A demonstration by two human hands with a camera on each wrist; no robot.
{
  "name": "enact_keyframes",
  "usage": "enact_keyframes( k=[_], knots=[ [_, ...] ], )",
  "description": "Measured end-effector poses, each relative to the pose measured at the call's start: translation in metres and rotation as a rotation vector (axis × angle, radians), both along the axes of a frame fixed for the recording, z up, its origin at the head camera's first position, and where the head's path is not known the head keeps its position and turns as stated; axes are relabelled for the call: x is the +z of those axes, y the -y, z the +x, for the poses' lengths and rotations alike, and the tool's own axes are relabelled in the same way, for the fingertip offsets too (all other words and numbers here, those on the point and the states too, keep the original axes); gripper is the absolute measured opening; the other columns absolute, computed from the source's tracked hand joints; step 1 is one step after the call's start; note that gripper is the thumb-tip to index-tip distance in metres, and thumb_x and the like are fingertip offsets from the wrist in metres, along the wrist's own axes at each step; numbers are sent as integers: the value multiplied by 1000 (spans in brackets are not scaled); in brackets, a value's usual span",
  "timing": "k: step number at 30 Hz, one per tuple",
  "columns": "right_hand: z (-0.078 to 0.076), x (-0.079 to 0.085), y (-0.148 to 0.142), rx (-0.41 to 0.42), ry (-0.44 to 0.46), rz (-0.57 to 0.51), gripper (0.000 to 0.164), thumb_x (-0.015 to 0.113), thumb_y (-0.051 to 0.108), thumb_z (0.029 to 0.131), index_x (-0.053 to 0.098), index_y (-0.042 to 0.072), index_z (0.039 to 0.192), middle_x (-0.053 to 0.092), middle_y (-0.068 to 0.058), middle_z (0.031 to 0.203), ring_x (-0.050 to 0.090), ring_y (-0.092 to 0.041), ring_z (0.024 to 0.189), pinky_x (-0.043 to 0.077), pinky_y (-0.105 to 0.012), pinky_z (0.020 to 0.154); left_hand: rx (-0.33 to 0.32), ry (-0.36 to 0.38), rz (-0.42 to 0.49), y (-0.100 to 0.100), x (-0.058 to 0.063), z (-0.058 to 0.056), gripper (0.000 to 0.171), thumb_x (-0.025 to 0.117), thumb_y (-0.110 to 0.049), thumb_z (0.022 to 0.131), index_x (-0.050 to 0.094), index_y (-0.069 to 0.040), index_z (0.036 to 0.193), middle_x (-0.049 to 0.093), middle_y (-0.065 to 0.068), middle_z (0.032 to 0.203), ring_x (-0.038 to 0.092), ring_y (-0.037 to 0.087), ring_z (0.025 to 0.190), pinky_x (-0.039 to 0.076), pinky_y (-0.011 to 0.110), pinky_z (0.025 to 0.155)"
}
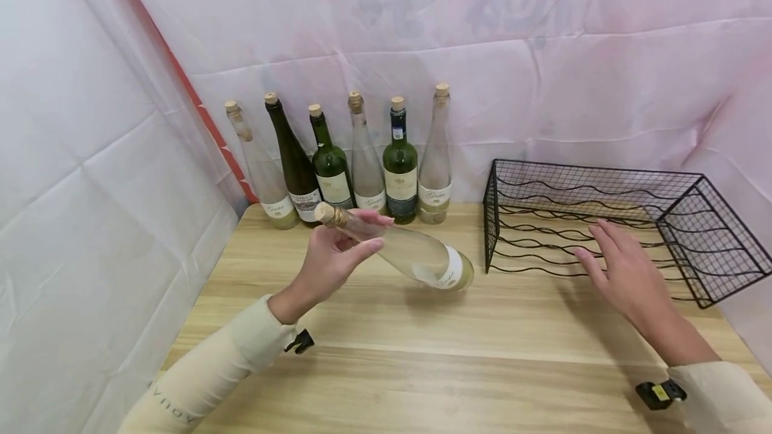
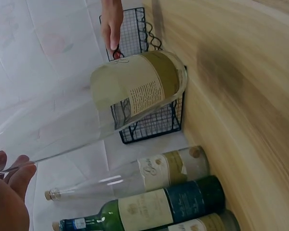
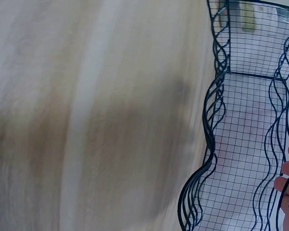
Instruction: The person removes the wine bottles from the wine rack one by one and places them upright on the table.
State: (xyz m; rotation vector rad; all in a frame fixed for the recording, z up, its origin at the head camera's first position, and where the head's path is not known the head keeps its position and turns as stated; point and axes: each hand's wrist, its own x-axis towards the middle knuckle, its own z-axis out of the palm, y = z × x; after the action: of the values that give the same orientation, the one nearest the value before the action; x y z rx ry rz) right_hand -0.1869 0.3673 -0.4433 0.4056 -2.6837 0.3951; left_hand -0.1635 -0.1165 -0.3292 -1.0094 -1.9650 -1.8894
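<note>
My left hand [image 1: 326,261] grips a clear glass bottle [image 1: 410,251] around its neck, just below the cork. The bottle is tilted, its base pointing right and down above the table; a white label wraps its lower part. In the left wrist view that base and label [image 2: 147,86] show close up. Over the front of a black wire rack [image 1: 491,220] is my right hand [image 1: 630,280], fingers extended and holding nothing. Its fingers [image 3: 288,168] appear beside the wavy wires in the right wrist view; whether they touch the wires I cannot tell.
Several corked bottles stand in a row against the back sheet, among them a green one [image 1: 400,183], a dark one [image 1: 293,153] and a clear one [image 1: 435,159] at the row's right end. White sheeting [image 1: 90,220] hangs behind and beside the wooden table [image 1: 422,367].
</note>
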Motion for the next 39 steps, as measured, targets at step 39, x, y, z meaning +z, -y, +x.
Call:
enact_keyframes(
  k=[39],
  knots=[
    [1,-5,2,-32,-42,-4,59,50,34,97,35,-1,142,33,-26,146,25,-42,134,10,-50,115,423,-121,-125,93,-12,-34,55,55,0,93,37,-12,144,54,20,132,58,36,107,49,19,86]
  ],
)
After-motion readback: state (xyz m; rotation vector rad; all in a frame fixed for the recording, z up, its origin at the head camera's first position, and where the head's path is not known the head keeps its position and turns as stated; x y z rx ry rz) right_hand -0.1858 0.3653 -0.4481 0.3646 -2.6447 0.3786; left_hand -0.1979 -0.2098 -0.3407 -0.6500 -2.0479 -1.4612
